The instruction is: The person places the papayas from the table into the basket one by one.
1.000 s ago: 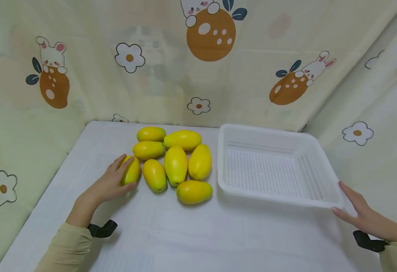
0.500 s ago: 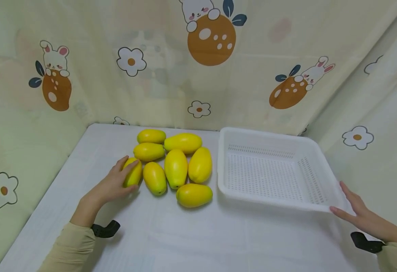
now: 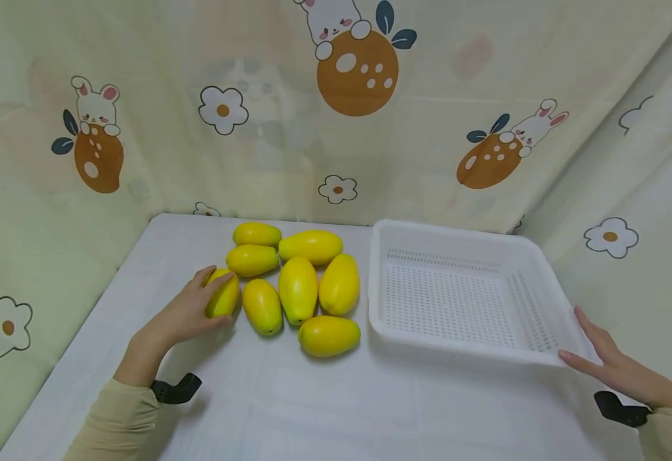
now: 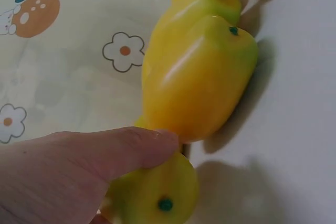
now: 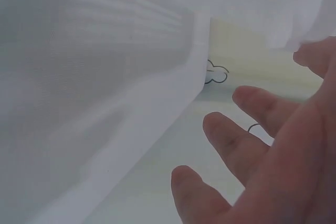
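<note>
The left hand (image 3: 183,314) curls round the leftmost yellow fruit (image 3: 223,298), at the left edge of a cluster on the white table (image 3: 313,410); the fruit's left side is hidden behind that hand. In the left wrist view its thumb (image 4: 126,150) crosses the fruit, the lower frame edge cuts both off, and the other fingers are almost wholly out of sight. Seven other yellow fruits (image 3: 298,291) lie close by, some partly covering one another, so where they touch is hard to tell. The right hand (image 3: 618,362) has its fingers spread wide at the right end of a white basket (image 3: 468,347), thumb at the near corner; the right wrist view shows this end only as a pale blur, and the little of the contact visible is unclear. Both sleeves (image 3: 117,416) are cropped by the frame.
</note>
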`<state>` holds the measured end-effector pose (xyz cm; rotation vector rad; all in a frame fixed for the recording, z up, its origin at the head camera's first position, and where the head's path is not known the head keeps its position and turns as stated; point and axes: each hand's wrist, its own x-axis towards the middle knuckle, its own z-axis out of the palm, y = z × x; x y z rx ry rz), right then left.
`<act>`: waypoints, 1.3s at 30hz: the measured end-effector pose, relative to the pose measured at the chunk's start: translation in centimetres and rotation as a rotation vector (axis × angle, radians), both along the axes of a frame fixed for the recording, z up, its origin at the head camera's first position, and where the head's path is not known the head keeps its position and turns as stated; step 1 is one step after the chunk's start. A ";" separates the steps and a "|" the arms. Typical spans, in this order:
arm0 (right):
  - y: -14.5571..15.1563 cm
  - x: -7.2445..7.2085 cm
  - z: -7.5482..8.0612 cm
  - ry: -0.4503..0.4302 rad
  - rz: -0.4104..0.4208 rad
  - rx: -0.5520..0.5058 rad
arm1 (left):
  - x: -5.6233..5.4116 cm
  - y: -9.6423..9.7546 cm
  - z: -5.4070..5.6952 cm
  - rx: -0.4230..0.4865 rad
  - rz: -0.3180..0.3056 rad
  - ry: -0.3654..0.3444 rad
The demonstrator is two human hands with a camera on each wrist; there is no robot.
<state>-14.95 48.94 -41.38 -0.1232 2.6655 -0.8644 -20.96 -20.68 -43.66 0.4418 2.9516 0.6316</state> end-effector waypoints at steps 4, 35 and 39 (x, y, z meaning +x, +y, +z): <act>0.0 0.0 -0.2 0.047 0.022 -0.027 | -0.1 0.1 0.7 -0.013 -0.009 0.008; -0.8 0.2 0.3 0.055 0.051 -0.036 | -2.5 8.8 5.7 0.045 -0.112 0.105; -0.8 -0.1 0.4 0.056 0.056 -0.045 | -2.6 9.9 5.9 0.048 -0.135 0.121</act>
